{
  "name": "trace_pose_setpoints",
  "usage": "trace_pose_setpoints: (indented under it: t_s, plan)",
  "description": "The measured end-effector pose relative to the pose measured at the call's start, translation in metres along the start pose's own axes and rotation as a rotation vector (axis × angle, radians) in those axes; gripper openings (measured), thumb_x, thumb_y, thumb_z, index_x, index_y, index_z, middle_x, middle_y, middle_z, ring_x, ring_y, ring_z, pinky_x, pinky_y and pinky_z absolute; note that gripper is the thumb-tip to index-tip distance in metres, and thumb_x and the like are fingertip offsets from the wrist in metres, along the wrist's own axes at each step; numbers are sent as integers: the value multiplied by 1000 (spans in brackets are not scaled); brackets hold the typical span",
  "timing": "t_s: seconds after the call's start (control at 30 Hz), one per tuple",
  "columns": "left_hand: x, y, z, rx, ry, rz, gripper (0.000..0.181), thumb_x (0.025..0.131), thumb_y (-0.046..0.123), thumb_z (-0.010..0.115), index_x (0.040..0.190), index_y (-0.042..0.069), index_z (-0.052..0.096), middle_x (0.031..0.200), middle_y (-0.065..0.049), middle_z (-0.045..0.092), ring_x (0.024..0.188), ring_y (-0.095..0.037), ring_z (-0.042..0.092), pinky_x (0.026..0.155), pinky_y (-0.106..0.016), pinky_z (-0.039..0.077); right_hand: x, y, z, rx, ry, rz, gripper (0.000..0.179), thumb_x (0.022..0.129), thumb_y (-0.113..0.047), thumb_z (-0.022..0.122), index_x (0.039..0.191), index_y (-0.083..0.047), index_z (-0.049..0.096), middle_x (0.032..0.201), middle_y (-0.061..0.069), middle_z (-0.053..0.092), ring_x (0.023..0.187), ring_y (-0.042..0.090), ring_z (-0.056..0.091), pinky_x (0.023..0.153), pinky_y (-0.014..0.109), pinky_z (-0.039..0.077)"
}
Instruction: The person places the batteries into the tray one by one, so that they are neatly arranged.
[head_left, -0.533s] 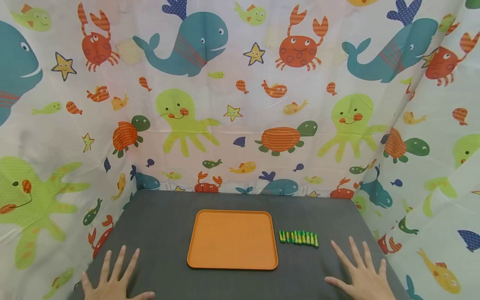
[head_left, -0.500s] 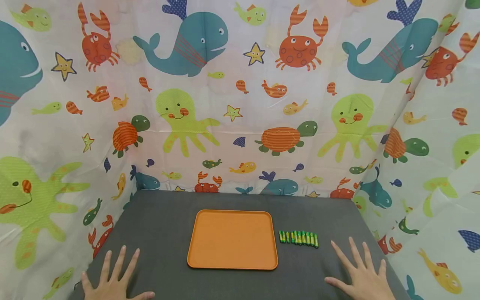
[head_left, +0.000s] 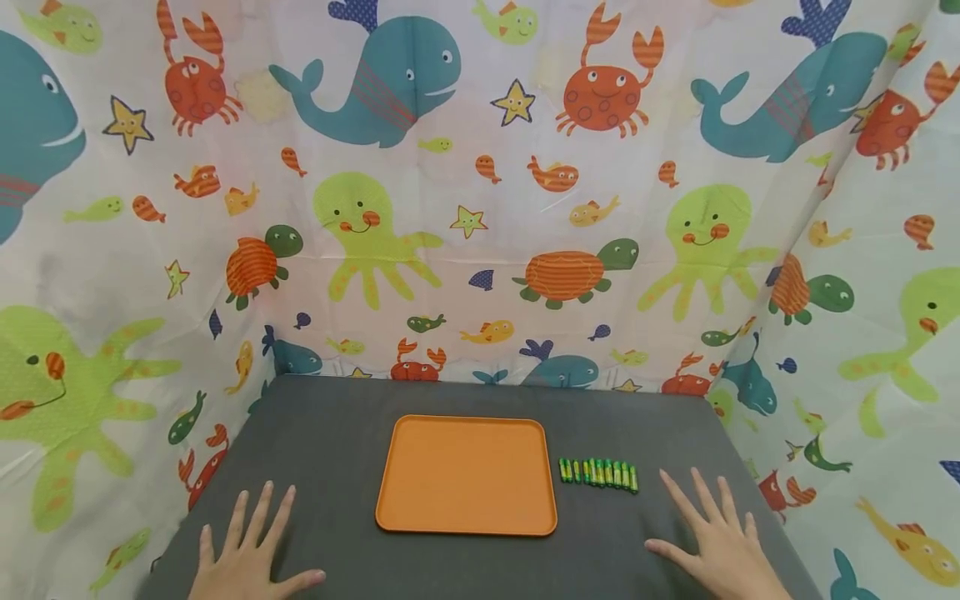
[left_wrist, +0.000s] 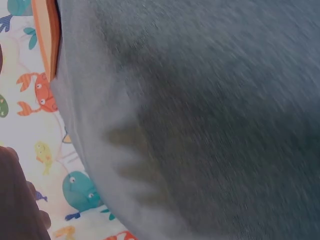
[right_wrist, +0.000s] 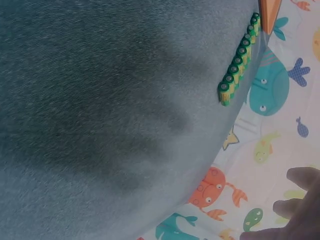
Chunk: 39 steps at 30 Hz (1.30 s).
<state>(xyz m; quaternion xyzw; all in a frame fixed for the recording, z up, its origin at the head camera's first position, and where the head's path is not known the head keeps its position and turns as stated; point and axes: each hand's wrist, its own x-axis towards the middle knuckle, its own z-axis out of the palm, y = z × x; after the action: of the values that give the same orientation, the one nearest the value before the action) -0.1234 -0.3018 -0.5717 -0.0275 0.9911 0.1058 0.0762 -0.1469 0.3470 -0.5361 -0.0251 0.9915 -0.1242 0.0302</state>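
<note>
Low over the dark grey table, my left hand [head_left: 243, 554] is spread with straight fingers, left of an orange tray [head_left: 467, 475]. It holds nothing. My right hand [head_left: 716, 537] is spread too, fingers apart and with nothing in them, at the front right. Beyond its fingertips, to the left, lies a row of green and yellow batteries [head_left: 598, 473], side by side just right of the tray. In the right wrist view the batteries [right_wrist: 235, 67] line up near the tray's corner [right_wrist: 270, 15]. Only the edge of the tray [left_wrist: 47, 40] shows in the left wrist view.
A white curtain [head_left: 450, 275] printed with sea animals hangs at the back and along both sides of the grey table [head_left: 330, 450]. The tray's low raised rim runs all the way around it. Shadows of the hands fall on the table in both wrist views.
My left hand has shifted slightly right and forward, its fingers a little closer together. My right hand has moved slightly left and forward. The head view has tilted slightly; tray and batteries stay put.
</note>
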Motion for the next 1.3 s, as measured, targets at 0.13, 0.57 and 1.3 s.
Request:
trace_pose_setpoints:
  t_s: [0.13,0.57,1.3]
  plan:
    - [7,7,4,-53,9,51,127,72,92,54,165,23,3,168,-22,6,150,-54,-11,99,-82,-21,4,-3,-2,-2,18,-29,109,76,-87,55,163,-37,14,160,33,24,136,69,22,90,89,22]
    - [33,38,10,-160,35,162,130,72,86,62,165,13,6,169,-19,13,152,-50,11,115,-75,11,24,0,9,146,122,-89,101,72,-66,79,152,-14,46,149,22,50,112,43,61,71,59,55]
    - [61,67,29,-447,-129,198,142,63,66,87,163,5,5,168,-22,8,155,-44,6,120,-67,9,64,12,45,362,132,-3,92,71,-33,92,150,-13,50,120,15,67,76,12,64,64,33,53]
